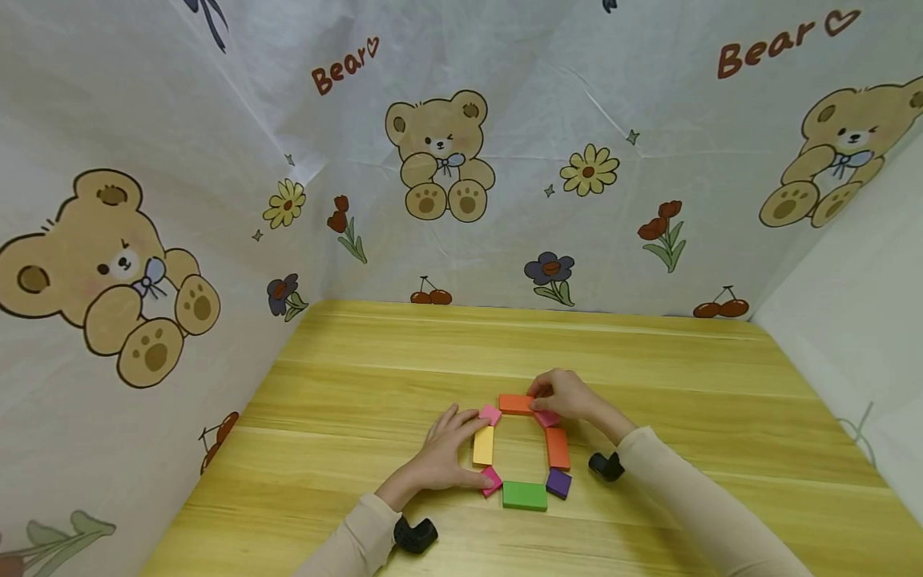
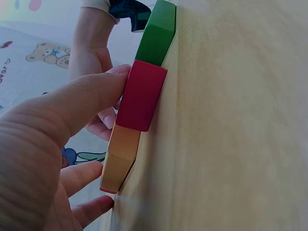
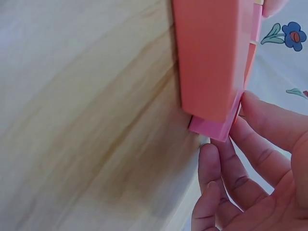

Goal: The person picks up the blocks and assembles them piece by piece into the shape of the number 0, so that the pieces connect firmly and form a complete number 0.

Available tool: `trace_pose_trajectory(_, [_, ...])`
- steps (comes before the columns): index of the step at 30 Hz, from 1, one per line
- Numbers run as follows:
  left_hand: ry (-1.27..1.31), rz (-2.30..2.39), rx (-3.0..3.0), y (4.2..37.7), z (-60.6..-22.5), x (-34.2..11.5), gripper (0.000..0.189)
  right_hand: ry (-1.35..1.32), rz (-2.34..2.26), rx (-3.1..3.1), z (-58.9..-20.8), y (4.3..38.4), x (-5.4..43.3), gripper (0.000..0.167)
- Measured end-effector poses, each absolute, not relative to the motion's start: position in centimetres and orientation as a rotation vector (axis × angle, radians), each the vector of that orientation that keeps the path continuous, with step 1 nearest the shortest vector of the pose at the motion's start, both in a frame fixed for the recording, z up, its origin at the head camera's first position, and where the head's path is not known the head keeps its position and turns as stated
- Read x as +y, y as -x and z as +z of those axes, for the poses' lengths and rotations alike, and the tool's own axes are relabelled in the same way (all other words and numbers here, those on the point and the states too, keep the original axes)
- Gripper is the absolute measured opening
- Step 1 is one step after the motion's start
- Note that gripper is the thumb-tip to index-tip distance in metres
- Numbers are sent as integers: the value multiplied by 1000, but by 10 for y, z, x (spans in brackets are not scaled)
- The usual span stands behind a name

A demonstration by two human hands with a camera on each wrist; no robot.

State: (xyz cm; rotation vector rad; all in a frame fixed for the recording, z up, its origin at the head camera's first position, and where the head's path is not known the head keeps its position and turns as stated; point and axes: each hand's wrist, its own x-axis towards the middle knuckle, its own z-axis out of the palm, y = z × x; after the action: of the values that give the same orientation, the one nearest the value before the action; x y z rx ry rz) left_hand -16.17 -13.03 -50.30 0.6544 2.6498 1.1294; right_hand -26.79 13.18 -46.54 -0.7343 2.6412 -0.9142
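Observation:
Several flat wooden blocks form a ring on the table. My left hand [image 1: 441,455] spreads along its left side, thumb touching a magenta block [image 2: 143,96] and fingers reaching a pink block [image 1: 490,414], with a yellow block [image 1: 483,445] between. At the far side, my right hand [image 1: 570,396] pinches the right end of an orange block [image 1: 515,405]. Just under that hand lies another pink block [image 3: 211,128], partly hidden. A second orange block [image 1: 558,448] forms the right side. Nearest me are a green block [image 1: 524,496] and a purple block [image 1: 558,483].
Wood-grain table [image 1: 324,385] surrounds the ring. White cloth walls [image 1: 519,64] printed with bears and flowers stand at the back and both sides. A black wrist device [image 1: 415,534] sits at the left cuff, another black device [image 1: 606,466] at the right.

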Motion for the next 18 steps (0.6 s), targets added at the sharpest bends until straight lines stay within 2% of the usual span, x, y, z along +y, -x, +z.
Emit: trace_pose_trajectory(18, [-662, 1127, 2656, 162, -503, -130, 90, 768, -916, 2627, -466, 268, 135, 9])
